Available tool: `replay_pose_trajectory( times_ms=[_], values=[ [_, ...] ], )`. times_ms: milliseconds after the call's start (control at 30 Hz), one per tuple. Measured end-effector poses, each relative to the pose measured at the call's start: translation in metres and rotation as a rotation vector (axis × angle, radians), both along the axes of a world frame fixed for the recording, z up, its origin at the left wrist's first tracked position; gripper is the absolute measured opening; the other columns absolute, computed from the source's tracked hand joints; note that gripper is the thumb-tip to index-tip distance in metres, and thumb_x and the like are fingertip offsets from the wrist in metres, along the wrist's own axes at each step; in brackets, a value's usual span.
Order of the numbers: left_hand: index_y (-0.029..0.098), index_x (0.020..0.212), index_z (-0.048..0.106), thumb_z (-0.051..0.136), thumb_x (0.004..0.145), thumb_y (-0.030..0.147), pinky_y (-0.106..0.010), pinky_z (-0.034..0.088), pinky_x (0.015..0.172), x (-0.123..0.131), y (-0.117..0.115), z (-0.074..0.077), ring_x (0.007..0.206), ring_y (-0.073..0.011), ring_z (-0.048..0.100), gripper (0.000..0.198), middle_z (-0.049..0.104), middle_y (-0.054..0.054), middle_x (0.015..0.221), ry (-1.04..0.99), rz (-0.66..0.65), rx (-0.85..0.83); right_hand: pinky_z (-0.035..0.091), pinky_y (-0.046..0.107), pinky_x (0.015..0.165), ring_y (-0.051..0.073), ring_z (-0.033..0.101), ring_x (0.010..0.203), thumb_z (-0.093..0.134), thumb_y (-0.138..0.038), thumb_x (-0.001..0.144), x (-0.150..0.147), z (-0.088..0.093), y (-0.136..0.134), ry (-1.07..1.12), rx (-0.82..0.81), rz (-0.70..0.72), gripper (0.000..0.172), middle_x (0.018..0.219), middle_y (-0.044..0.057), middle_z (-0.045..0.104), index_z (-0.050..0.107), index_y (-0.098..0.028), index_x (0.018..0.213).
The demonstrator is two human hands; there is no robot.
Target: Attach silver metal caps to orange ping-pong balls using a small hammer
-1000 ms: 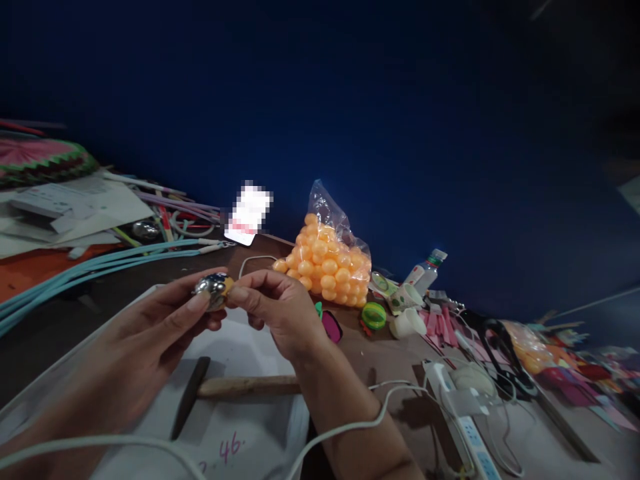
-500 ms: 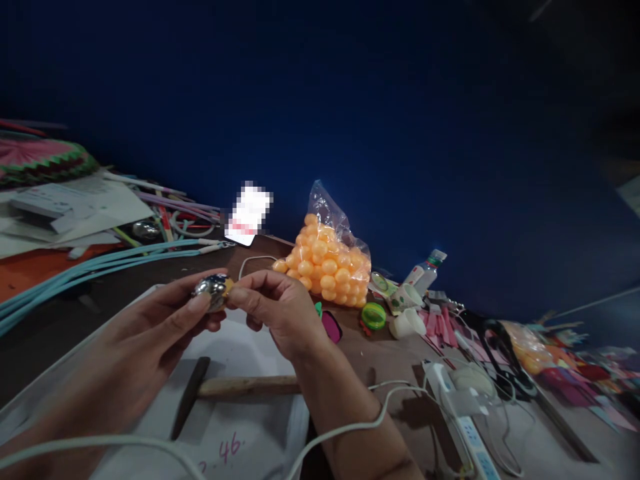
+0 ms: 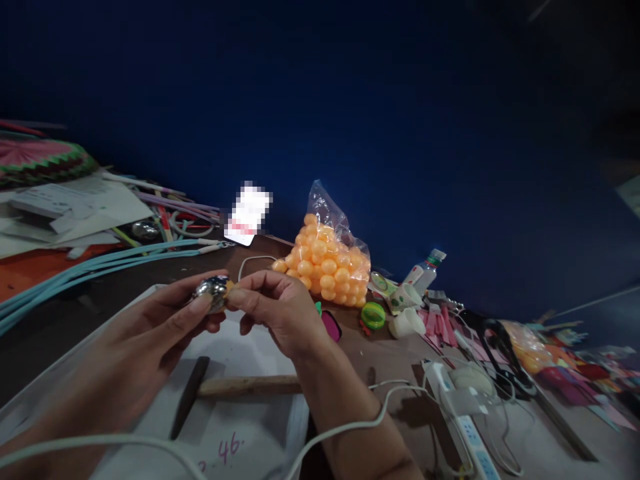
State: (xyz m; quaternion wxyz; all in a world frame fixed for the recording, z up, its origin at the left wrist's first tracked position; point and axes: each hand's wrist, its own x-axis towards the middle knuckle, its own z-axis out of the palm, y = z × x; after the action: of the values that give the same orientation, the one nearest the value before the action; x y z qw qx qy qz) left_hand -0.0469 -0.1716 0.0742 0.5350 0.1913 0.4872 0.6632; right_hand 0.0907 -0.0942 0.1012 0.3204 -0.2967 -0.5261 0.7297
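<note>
A shiny silver ball (image 3: 214, 292) with a yellowish patch on its right side is held up over a white box lid. My left hand (image 3: 183, 320) grips it from the left, thumb in front and fingers behind. From the right, my right hand (image 3: 270, 303) pinches at the yellowish patch with thumb and forefinger; what that patch is I cannot make out. Below the hands a hammer (image 3: 245, 387) with a wooden handle lies on the white surface (image 3: 260, 433), its handle end hidden behind my right forearm.
Behind stands a clear bag of orange balls (image 3: 327, 263), with a lit phone (image 3: 245, 217) to its left. Light blue cords (image 3: 125, 267) lie at left. A green striped ball (image 3: 373, 316), white cup (image 3: 407, 323), bottle (image 3: 425, 272) and power strip (image 3: 470, 427) are at right. A white cable (image 3: 345, 430) crosses in front.
Almost nothing differs. Both hands keep their hold on the silver ball, with only a slight shift of the right hand's lower fingers.
</note>
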Motion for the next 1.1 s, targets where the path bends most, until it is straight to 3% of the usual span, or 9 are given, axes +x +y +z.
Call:
replay_pose_trajectory(
  times_ms=[267,500,700,1100],
  values=[
    [0.023,0.098,0.081,0.095,0.045,0.044,-0.017,0.054,0.058,0.003,-0.001,0.006,0.067,-0.0143,0.064,0.059,0.076,-0.003,0.075,0.004,0.025,0.011,0.053,0.025,0.054,0.010,0.059,0.057,0.093,-0.045,0.054,0.001,0.001,0.002,0.035,-0.066,0.053,0.044,0.068,-0.002,0.065,0.066,-0.016,0.073],
    [0.026,0.097,0.082,0.089,0.062,0.039,-0.021,0.055,0.064,-0.004,0.001,-0.008,0.069,-0.0153,0.063,0.038,0.076,-0.003,0.077,-0.023,-0.088,0.099,0.054,0.023,0.055,0.011,0.065,0.056,0.094,-0.046,0.053,0.001,0.004,0.002,0.067,-0.110,0.109,0.046,0.064,-0.002,0.066,0.064,-0.016,0.072],
    [0.025,0.107,0.079,0.087,0.067,0.036,-0.023,0.057,0.066,-0.008,0.002,-0.015,0.071,-0.0164,0.063,0.042,0.076,-0.004,0.081,-0.048,-0.127,0.099,0.055,0.023,0.057,0.013,0.068,0.059,0.092,-0.044,0.058,0.002,0.004,0.002,0.090,-0.114,0.143,0.041,0.065,-0.002,0.067,0.066,-0.016,0.073],
    [0.024,0.099,0.081,0.086,0.067,0.038,-0.019,0.055,0.062,-0.002,0.001,-0.007,0.066,-0.0144,0.059,0.035,0.071,-0.002,0.073,-0.040,-0.090,0.097,0.055,0.024,0.058,0.013,0.067,0.058,0.093,-0.045,0.055,0.001,0.005,-0.001,0.092,-0.132,0.127,0.044,0.066,-0.002,0.069,0.065,-0.017,0.073]
  ],
)
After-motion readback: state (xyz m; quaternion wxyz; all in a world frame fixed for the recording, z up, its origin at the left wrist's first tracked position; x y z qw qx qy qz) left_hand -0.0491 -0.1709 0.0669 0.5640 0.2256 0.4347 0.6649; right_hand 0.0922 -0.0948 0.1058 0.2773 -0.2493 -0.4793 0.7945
